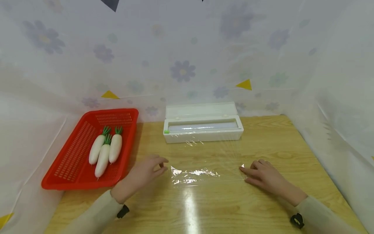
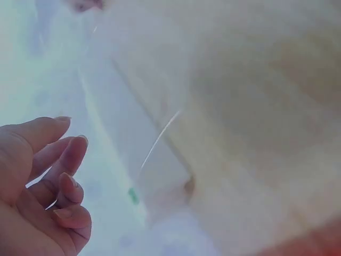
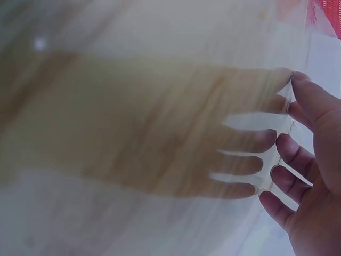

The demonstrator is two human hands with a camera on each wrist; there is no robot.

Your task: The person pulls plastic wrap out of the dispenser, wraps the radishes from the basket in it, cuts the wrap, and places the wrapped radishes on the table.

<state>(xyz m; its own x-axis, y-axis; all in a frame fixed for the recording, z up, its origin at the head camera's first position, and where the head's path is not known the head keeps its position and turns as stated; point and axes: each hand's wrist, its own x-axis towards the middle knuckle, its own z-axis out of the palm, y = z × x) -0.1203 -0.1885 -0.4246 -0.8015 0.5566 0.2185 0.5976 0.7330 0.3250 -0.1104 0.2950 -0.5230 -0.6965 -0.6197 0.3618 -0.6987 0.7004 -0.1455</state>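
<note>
A sheet of clear plastic wrap (image 1: pixel 195 174) stretches across the wooden table, running out from a white wrap dispenser box (image 1: pixel 204 136) whose lid stands up. Inside the box lies the wrap roll (image 1: pixel 204 126). Beside the sheet's left corner, my left hand (image 1: pixel 146 170) hovers with loosely bent fingers; a small gap shows between it and the wrap. The left wrist view shows that hand (image 2: pixel 45 197) holding nothing. At the sheet's right edge, my right hand (image 1: pixel 267 177) touches the wrap with its fingertips. In the right wrist view, its spread fingers (image 3: pixel 290 152) meet the shiny surface.
To the left stands a red plastic basket (image 1: pixel 71 186) with three white radishes (image 1: pixel 103 159) with green tops. A green slider (image 1: pixel 166 131) sits at the box's left end. Flower-patterned sheeting (image 1: pixel 187 48) rises behind the wooden table (image 1: pixel 222 208) and at both sides.
</note>
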